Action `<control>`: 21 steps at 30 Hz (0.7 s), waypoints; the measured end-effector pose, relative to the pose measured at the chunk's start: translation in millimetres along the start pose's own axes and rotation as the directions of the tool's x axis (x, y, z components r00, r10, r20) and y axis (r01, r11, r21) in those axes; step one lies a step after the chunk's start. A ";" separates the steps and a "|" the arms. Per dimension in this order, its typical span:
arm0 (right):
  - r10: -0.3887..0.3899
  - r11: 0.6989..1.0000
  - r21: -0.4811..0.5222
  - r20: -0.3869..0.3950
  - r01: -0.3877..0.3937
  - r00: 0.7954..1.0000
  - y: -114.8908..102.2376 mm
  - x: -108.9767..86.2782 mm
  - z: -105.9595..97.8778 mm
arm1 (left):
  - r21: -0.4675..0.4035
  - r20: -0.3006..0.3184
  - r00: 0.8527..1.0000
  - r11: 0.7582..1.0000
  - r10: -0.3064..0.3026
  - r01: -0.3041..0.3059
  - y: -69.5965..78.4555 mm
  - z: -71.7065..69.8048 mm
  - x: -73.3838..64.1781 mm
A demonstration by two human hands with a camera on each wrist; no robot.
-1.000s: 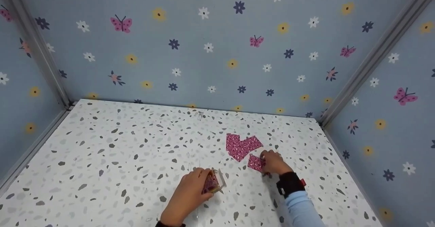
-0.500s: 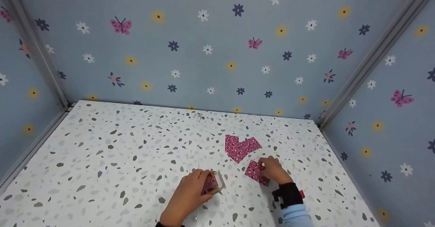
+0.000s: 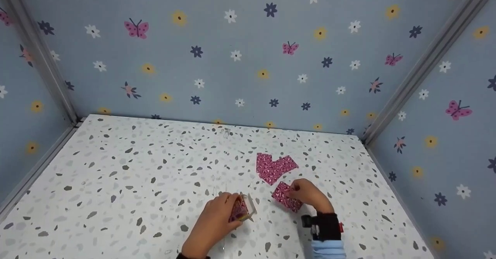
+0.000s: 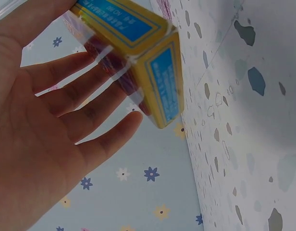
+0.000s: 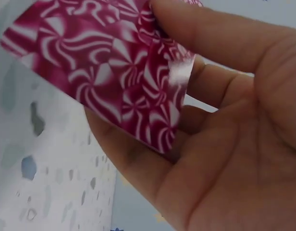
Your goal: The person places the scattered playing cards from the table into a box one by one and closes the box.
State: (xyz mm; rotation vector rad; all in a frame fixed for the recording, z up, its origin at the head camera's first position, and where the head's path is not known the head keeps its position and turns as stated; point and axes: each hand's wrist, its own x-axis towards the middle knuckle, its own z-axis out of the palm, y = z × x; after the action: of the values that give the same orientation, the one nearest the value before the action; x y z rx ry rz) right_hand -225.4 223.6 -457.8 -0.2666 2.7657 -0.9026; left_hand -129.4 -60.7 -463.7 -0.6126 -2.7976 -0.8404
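Observation:
My left hand [image 3: 215,220] grips a small card box [image 4: 133,43], yellow with blue panels and a see-through side. Its flap end stands open toward the right, and magenta-patterned cards show inside. Between thumb and fingers, my right hand [image 3: 310,194] pinches a playing card [image 5: 95,72] with a magenta and white swirl back, held tilted close over the table. Just beyond that card, several like cards [image 3: 271,168] lie overlapping on the table, their patterned backs up. In the right wrist view the thumb presses on the card's face while the fingers curl behind it.
The white table [image 3: 128,181] is speckled with grey chips. A blue wall [image 3: 217,65] with flowers and butterflies rises along its back edge, with side walls to the left and right. Grey metal posts [image 3: 422,67] stand at the corners.
My right hand has moved nearer to me and slightly left, drawing the card away from the overlapping cards and turning it. The left hand and the box have stayed almost in place.

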 end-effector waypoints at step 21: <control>-0.199 0.974 0.094 -0.056 0.204 0.978 -55.5 -27.8 0.5 | -0.013 -0.017 1.000 1.000 0.009 -0.010 2.1 2.5 -0.8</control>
State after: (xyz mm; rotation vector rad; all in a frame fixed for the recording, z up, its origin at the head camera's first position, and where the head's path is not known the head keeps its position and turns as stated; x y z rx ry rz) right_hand -192.9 185.8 -420.9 -0.5236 2.7613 -1.1048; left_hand -127.9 -58.0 -464.9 -0.6170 -2.7738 -0.8581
